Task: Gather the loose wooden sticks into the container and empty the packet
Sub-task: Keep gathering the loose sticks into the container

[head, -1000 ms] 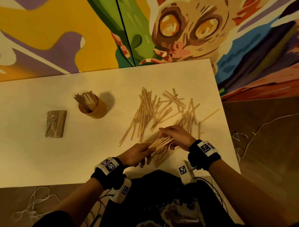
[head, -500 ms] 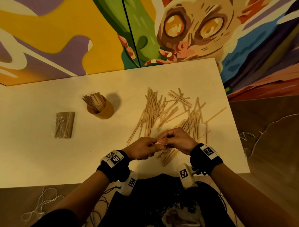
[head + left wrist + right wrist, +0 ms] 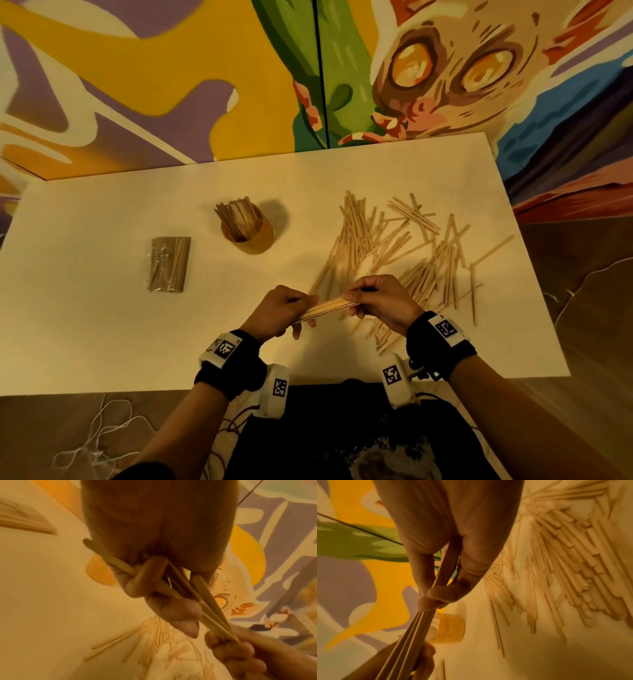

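Note:
A bundle of flat wooden sticks (image 3: 329, 307) hangs between both hands just above the table's near middle. My left hand (image 3: 291, 308) grips its left end, and my right hand (image 3: 363, 301) pinches its right end. The left wrist view shows the bundle (image 3: 211, 601) running through curled fingers; the right wrist view shows the bundle (image 3: 423, 622) pinched by thumb and fingers. Many loose sticks (image 3: 394, 246) lie scattered on the right half of the table. A round wooden container (image 3: 248, 231) with sticks standing in it sits left of centre. A clear packet of sticks (image 3: 169, 263) lies farther left.
The white table (image 3: 102, 325) ends close to my body, and its right edge runs near the scattered sticks. A painted mural wall (image 3: 171, 85) stands behind the table. White cords (image 3: 89, 445) lie on the floor at the lower left.
My hands have lifted the gathered sticks off the pile and drawn them together into one bundle, held at both ends. The head view has shifted slightly.

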Motion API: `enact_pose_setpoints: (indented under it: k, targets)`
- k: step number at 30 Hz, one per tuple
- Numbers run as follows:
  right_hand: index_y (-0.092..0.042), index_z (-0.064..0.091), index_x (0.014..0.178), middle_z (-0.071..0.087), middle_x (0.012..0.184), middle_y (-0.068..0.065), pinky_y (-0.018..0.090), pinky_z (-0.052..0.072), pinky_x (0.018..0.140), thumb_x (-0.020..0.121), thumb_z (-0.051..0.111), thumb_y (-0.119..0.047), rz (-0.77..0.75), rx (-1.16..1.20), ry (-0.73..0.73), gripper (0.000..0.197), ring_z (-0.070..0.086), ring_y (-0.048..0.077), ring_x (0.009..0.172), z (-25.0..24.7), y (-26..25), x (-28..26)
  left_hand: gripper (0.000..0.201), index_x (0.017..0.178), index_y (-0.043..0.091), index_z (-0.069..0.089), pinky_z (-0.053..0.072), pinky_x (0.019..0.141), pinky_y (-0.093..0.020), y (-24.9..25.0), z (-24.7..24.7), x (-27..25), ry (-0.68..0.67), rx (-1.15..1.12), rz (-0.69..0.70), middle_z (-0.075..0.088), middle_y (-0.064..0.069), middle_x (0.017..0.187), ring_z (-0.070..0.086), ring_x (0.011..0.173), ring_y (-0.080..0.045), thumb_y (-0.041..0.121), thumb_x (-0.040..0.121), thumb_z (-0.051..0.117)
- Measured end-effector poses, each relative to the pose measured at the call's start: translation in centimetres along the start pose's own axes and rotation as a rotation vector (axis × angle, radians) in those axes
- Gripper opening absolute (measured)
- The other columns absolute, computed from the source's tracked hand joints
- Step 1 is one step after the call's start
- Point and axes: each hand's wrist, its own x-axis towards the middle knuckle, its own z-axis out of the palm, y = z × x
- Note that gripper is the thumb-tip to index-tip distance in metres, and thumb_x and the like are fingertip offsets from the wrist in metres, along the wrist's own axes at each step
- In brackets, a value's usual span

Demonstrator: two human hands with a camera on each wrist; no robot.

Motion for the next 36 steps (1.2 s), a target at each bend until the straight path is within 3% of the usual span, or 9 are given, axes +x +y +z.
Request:
enact_pose_setpoints:
  k: [2,5,10,12,16,20,26,31,36]
  targets:
    - [0.009,0.065,0.086,0.065,0.065,0.014,0.024,0.049,0.049,0.082,0.069,0.005,0.017,-0.042,-0.025,0.006,0.063,0.02,0.053,2.2,0.5,0.4,0.044,0.063,0.01,0.069,0.035,0.042,-0.016,-0.3,-0.3,-0.1,0.003,0.074,0.004,0.06,0.003,0.046,0.049,0.038,-0.013,0.034,0.097,0.053]
    - [0.005,0.067,0.085,0.068,0.07,0.017,0.025,0.049,0.049,0.083,0.07,0.001,0.041,-0.076,-0.057,0.006,0.066,0.022,0.057,5.0,1.1,0.8,0.046,0.055,0.013,0.062,0.039,0.047,-0.022,-1.2,-1.0,-0.3,0.006,0.078,0.014,0.054,0.004,0.043,0.046,0.038,-0.014,0.029,0.097,0.053]
    - [0.018,0.064,0.095,0.067,0.076,0.024,0.026,0.051,0.052,0.082,0.069,0.004,0.064,-0.065,-0.025,0.02,0.067,0.028,0.06,7.8,1.9,1.9,0.043,0.072,0.007,0.071,0.039,0.04,-0.023,-3.7,-3.8,-1.0,0.01,0.059,0.011,0.065,-0.007,0.056,0.056,0.042,-0.016,0.036,0.097,0.05]
    - [0.016,0.065,0.093,0.066,0.072,0.022,0.026,0.05,0.052,0.082,0.067,0.008,0.048,-0.045,0.016,0.014,0.067,0.028,0.059,8.6,2.0,2.5,0.041,0.082,0.008,0.074,0.043,0.041,-0.025,-4.9,-5.6,-1.2,0.03,-0.006,0.008,0.072,-0.009,0.068,0.065,0.051,-0.02,0.037,0.097,0.05]
    - [0.011,0.066,0.089,0.065,0.068,0.018,0.025,0.051,0.051,0.084,0.063,0.01,0.004,0.033,0.096,0.006,0.068,0.025,0.057,10.8,1.9,3.7,0.042,0.086,0.001,0.073,0.047,0.043,-0.027,-7.3,-9.4,-1.7,0.221,-0.288,-0.008,0.07,-0.014,0.07,0.067,0.056,-0.031,0.035,0.098,0.052]
    - [0.008,0.067,0.088,0.068,0.069,0.017,0.026,0.052,0.053,0.086,0.063,0.007,-0.037,0.048,0.115,0.004,0.067,0.025,0.058,14.0,2.2,5.1,0.044,0.094,-0.006,0.07,0.049,0.044,-0.027,-8.0,-10.6,-1.5,0.236,-0.512,-0.004,0.07,-0.019,0.076,0.064,0.052,-0.03,0.033,0.098,0.05]
    - [0.008,0.066,0.089,0.064,0.068,0.016,0.026,0.045,0.047,0.088,0.065,-0.002,-0.082,0.071,0.226,0.01,0.058,0.023,0.051,17.0,2.9,7.2,0.015,0.097,0.0,0.07,0.057,0.054,-0.03,-7.9,-11.1,-0.5,0.234,-0.484,0.101,0.072,-0.019,0.086,0.07,0.061,-0.028,0.012,0.089,0.067]
    - [0.006,0.068,0.084,0.062,0.064,0.015,0.026,0.043,0.047,0.087,0.067,-0.005,-0.083,0.099,0.24,0.011,0.055,0.022,0.052,17.5,2.9,7.5,0.022,0.1,-0.004,0.071,0.058,0.064,-0.03,-8.4,-12.6,-0.3,0.162,-0.497,0.186,0.073,-0.021,0.085,0.072,0.072,-0.027,0.001,0.079,0.074]
    - [0.006,0.068,0.095,0.068,0.075,0.019,0.026,0.05,0.056,0.084,0.067,0.004,-0.077,0.103,0.141,0.011,0.066,0.024,0.063,17.6,2.2,7.4,0.017,0.096,-0.004,0.073,0.058,0.064,-0.028,-8.8,-13.6,0.3,0.18,-0.515,0.197,0.072,-0.023,0.083,0.072,0.07,-0.026,-0.002,0.079,0.073]
